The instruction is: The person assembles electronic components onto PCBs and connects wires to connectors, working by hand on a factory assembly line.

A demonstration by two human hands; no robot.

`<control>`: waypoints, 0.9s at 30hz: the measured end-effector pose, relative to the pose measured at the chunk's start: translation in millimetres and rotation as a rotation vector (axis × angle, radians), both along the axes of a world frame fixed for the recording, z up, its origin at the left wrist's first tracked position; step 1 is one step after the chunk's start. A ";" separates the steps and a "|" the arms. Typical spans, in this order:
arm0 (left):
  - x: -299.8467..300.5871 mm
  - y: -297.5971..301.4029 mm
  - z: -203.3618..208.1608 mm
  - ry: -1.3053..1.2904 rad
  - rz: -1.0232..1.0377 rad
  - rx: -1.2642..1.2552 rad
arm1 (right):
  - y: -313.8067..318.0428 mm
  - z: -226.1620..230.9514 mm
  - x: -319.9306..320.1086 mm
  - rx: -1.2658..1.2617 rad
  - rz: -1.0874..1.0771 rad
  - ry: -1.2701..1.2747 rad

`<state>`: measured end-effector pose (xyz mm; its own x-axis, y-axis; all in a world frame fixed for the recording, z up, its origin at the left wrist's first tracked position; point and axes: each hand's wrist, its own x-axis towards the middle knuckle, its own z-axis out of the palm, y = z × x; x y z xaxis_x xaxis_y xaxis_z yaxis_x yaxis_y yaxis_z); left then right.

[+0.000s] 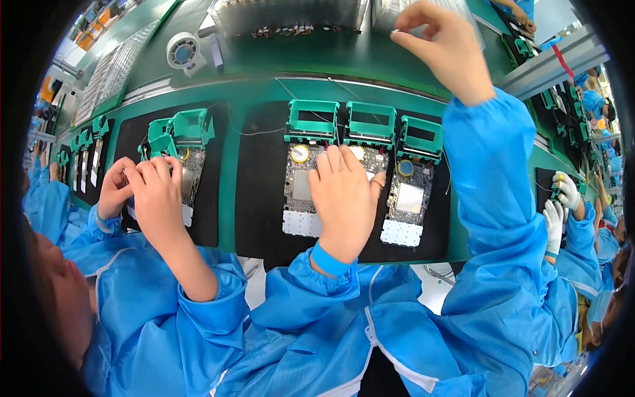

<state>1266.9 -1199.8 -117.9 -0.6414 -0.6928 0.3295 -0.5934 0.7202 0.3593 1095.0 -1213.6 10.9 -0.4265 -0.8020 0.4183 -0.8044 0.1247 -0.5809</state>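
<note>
Under my left hand (344, 202) lies the middle one of three circuit boards; its fingers reach forward over the board, and its thumb wears a pale cover. The hand hides most of that board. Beside it are the left board (301, 185), with a round silver disc, and the right board (410, 198), with a silver square, a blue-rimmed disc and a white perforated plate. Green plastic frames (370, 122) stand at the boards' far ends. My right hand (450, 56) is raised over the far bench, thumb and forefinger pinching a tiny white piece (395, 31).
A black mat (258, 192) lies beneath the boards. Several small parts (284, 30) and a round white-and-blue device (184, 53) are on the far bench. At left a co-worker's hands (155, 195) handle another board; at right are a co-worker's white gloves (554, 225).
</note>
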 end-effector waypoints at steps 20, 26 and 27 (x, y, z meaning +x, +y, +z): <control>-5.6 -15.8 10.2 0.354 -0.164 0.737 | 92.8 -76.9 20.8 -0.011 0.118 -0.572; -10.3 -14.6 -27.2 0.612 -0.213 0.972 | 95.8 -83.6 18.6 0.005 0.109 -0.617; -7.6 -13.2 -27.7 0.581 -0.161 1.030 | 95.8 -87.1 18.7 -0.016 0.120 -0.614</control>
